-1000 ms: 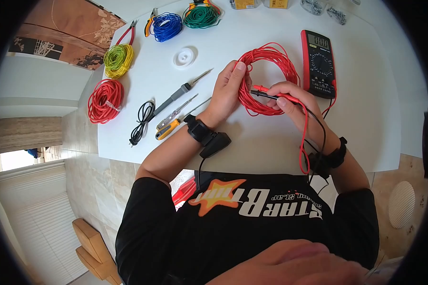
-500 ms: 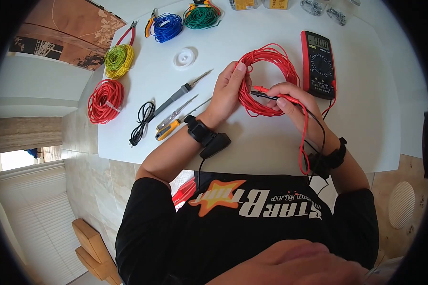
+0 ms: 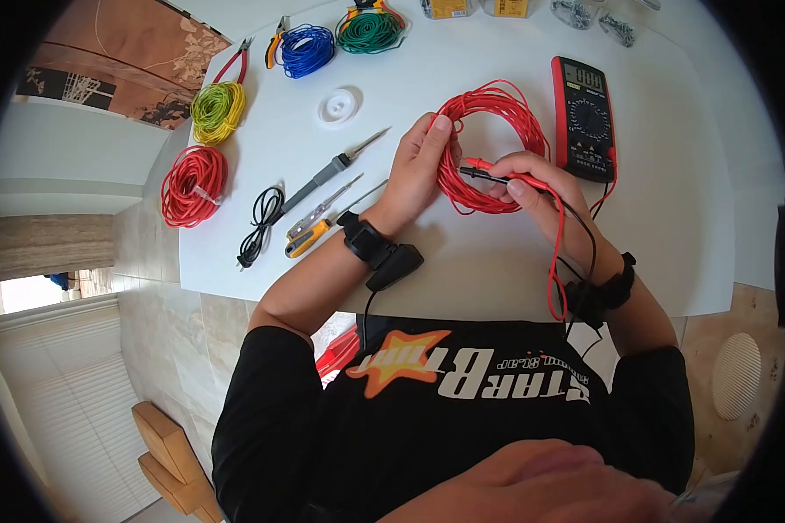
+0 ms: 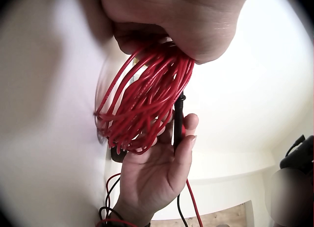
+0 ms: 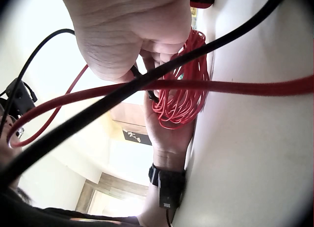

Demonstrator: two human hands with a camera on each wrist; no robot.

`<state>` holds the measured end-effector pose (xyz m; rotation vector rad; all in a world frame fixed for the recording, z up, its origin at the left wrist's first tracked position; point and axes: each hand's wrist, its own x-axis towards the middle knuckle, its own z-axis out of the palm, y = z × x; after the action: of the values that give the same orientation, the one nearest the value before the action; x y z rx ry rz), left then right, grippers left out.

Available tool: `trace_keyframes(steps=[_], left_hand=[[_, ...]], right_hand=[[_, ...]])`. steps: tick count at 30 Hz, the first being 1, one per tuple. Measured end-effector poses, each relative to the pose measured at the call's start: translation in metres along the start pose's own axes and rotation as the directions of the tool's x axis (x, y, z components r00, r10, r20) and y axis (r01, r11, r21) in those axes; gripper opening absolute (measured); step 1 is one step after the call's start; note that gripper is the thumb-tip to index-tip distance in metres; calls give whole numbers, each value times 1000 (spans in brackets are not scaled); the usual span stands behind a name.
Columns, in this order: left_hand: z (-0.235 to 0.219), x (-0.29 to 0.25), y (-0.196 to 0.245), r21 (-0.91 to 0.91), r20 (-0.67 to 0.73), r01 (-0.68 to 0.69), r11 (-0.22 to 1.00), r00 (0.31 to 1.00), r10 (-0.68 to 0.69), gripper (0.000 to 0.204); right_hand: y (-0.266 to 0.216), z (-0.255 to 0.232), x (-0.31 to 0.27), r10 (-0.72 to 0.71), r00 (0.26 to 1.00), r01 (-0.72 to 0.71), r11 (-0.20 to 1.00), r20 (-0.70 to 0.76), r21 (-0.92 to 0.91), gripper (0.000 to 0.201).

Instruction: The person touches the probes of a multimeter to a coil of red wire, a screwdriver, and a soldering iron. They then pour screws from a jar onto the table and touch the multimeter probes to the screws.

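My left hand (image 3: 417,170) grips one side of a coil of red wire (image 3: 480,99), thumb on top, the loop tilted up from the table. Pinched together in my right hand (image 3: 549,187) are a black test probe (image 3: 484,173) and a red test probe (image 3: 477,162), their front ends pointing at the coil's near left side. The left wrist view shows the right hand's fingers close behind the hanging strands (image 4: 152,94). Red and black leads (image 5: 235,86) cross in front of the right hand. They run to the multimeter (image 3: 589,122), its display lit.
Left of the hands lie a soldering iron (image 3: 323,177), a clear-handled screwdriver (image 3: 310,222) and a yellow-handled screwdriver (image 3: 310,237). Further out are a white spool (image 3: 338,106), another red coil (image 3: 183,196), a yellow-green coil (image 3: 218,113), a blue coil (image 3: 307,50) and a green coil (image 3: 369,33).
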<state>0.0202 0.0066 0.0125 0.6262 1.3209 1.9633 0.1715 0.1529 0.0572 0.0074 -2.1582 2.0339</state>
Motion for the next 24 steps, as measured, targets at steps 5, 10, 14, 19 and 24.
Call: trace_keyframes(steps=[5,10,14,19,24], left_hand=[[1,0,0,-6,-3,1,1000,1000,-1,37],[0,0,-1,7,1,0,1000,1000,0,37],[0,-1,1,0,4,6,1000,1000,-6,37],[0,-1,0,-3,-2,6,1000,1000,-6,37],[-1,0,0,-11,6,9,1000,1000,-9,37]], right_hand=[[0,0,0,-1,1000,1,1000,-4,24,19],[0,0,0,4,1000,-4,1000,-1,-9,19],[-1,0,0,10,1000,-10,1000,1,-17,19],[-2,0,0,10,1000,-10,1000,1,-8,19],[-1,0,0,11,1000,-11,1000,-2,-14,19]])
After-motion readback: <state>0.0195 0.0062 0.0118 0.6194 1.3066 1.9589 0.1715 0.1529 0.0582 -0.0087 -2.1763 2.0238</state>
